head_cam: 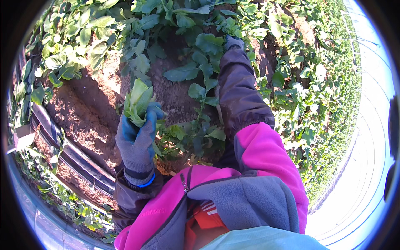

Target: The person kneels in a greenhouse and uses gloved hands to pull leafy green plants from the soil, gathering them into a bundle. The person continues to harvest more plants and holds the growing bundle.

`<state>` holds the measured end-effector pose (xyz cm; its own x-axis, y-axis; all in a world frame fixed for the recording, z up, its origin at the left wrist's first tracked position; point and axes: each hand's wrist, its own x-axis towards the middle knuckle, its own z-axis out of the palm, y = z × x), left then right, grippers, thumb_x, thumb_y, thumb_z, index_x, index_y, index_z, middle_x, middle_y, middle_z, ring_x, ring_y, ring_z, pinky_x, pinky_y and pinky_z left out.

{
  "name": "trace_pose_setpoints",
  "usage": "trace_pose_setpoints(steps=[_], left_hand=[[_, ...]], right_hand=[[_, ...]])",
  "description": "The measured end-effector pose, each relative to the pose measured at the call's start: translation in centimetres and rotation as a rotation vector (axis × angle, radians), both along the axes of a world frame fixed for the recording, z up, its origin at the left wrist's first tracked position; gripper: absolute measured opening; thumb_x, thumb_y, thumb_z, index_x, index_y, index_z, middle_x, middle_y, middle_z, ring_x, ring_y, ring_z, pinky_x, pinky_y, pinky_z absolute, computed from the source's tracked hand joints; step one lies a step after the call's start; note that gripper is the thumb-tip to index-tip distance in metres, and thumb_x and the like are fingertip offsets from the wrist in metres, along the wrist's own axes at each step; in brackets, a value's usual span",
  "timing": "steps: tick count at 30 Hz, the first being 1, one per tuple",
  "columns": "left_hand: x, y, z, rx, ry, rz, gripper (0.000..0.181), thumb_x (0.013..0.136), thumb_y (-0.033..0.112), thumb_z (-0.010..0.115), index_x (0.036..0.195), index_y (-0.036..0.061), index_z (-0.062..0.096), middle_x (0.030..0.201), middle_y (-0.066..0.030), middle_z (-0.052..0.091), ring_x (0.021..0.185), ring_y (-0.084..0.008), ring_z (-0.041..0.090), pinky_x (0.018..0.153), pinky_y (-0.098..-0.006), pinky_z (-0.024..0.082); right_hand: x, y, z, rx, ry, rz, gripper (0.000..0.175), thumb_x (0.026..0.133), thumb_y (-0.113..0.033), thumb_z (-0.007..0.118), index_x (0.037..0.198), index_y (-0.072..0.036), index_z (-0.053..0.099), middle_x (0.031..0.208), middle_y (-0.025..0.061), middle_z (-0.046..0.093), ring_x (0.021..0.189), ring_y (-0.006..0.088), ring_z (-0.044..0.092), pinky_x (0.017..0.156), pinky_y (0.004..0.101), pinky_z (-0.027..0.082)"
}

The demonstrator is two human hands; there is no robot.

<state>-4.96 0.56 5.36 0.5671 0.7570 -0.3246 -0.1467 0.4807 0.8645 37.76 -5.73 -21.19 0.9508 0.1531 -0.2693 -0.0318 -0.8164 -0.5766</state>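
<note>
My left hand (137, 140), in a grey and blue work glove, grips a small bunch of pale green leafy shoots (138, 101) with the tips pointing up. Farther out, my right hand (234, 43), gloved the same way, reaches into the leafy plants at the upper middle. A light green leafy shoot (231, 26) stands right at its fingers, which are mostly hidden by foliage, so I cannot tell whether they hold it. Broad, lobed green leaves (210, 43) hang just left of that hand.
Bare brown soil (84, 109) runs between the plant rows, partly in shade. Dark pipes or rails (84, 162) curve along the left, near a pale box-like object (24, 137). Dense foliage (322, 125) fills the right side, up to a bright translucent greenhouse wall (368, 131).
</note>
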Motion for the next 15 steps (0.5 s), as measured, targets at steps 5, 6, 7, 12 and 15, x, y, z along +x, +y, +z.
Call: trace_pose_setpoints(steps=[5,6,7,12,15], left_hand=[[0.1,0.1,0.0,0.025,0.009,0.002,0.035,0.085,0.008,0.058,0.116,-0.0064,0.052,0.097,-0.0134,0.062,0.095,-0.0216,0.058,0.087,-0.0354,0.045],[0.0,0.1,0.0,0.018,-0.045,0.009,0.035,0.085,0.008,0.058,0.116,-0.0062,0.052,0.097,-0.0132,0.062,0.096,-0.0216,0.058,0.088,-0.0354,0.045],[0.0,0.0,0.0,0.030,0.003,0.008,0.035,0.084,0.007,0.058,0.116,-0.0054,0.052,0.098,-0.0122,0.062,0.088,-0.0162,0.056,0.080,-0.0302,0.044],[-0.3,-0.1,0.0,0.038,0.021,0.096,0.033,0.084,0.003,0.055,0.116,-0.0037,0.052,0.100,-0.0096,0.062,0.070,-0.0055,0.050,0.065,-0.0194,0.041],[-0.3,0.2,-0.2,0.192,0.073,0.205,0.033,0.087,0.000,0.052,0.119,-0.0040,0.050,0.107,-0.0121,0.061,0.081,-0.0092,0.056,0.074,-0.0223,0.044]], right_hand=[[-1.7,0.0,3.7,-0.248,-0.085,0.053,0.047,0.074,-0.041,0.055,0.110,-0.012,0.061,0.109,0.0183,0.061,0.100,0.0343,0.059,0.087,0.0431,0.046],[-2.5,0.3,4.4,-0.273,-0.130,0.028,0.043,0.072,-0.038,0.057,0.104,-0.009,0.064,0.101,0.0183,0.064,0.095,0.0335,0.061,0.084,0.0419,0.047],[-3.2,0.4,5.2,-0.208,-0.124,-0.039,0.042,0.072,-0.038,0.058,0.101,-0.008,0.065,0.098,0.0179,0.065,0.092,0.0330,0.062,0.082,0.0415,0.048],[-7.9,2.5,11.4,0.511,-0.164,-0.080,0.022,0.075,-0.025,0.069,0.086,-0.006,0.067,0.073,0.0055,0.066,0.067,0.0166,0.061,0.062,0.0309,0.049],[-12.7,3.6,18.2,0.964,0.222,0.150,0.011,0.078,-0.012,0.070,0.085,-0.004,0.065,0.070,-0.0020,0.061,0.061,0.0040,0.053,0.054,0.0198,0.044]])
